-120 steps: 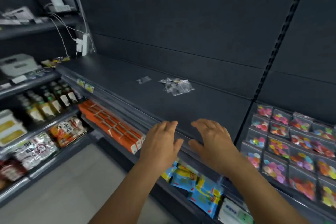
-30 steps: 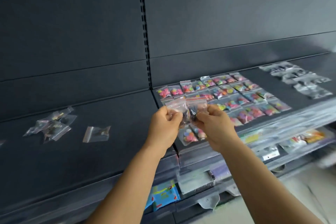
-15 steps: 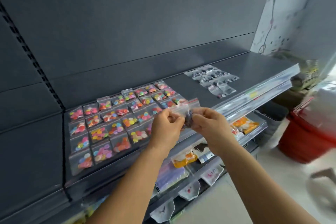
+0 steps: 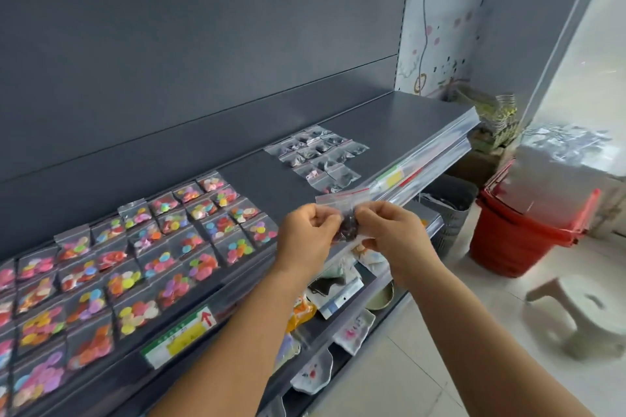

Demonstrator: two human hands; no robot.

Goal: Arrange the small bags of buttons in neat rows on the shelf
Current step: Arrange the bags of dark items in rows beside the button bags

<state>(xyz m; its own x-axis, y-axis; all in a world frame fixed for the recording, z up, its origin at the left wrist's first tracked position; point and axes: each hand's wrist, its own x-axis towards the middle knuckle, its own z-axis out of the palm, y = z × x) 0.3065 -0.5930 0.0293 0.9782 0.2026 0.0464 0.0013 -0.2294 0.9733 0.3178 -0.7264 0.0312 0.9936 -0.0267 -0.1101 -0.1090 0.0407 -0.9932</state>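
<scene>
While both hands pinch the small bag (image 4: 343, 213) over the front lip of the shelf (image 4: 389, 118), the grid of dark-button bags (image 4: 316, 154) lies up and slightly beyond it, further back on the shelf surface.

Head view, only one:
- left hand (image 4: 306, 237) clamps the bag's left edge, right hand (image 4: 394, 234) its right edge; fingers curled on it, knuckles nearly touching.
- bag: clear thin film, red zip strip on top, long axis roughly level, dark buttons bunched low in the middle.
- grid's front row looks part filled; open spot is on its near edge, so judged next move is a short forward reach. Right hand marginally nearer.
- bags of coloured buttons (image 4: 135, 264) sit left of the grid in neat rows, glossy and overlapping.
- shelf: matte dark metal, clear plastic price rail (image 4: 437, 159) along the front.
</scene>
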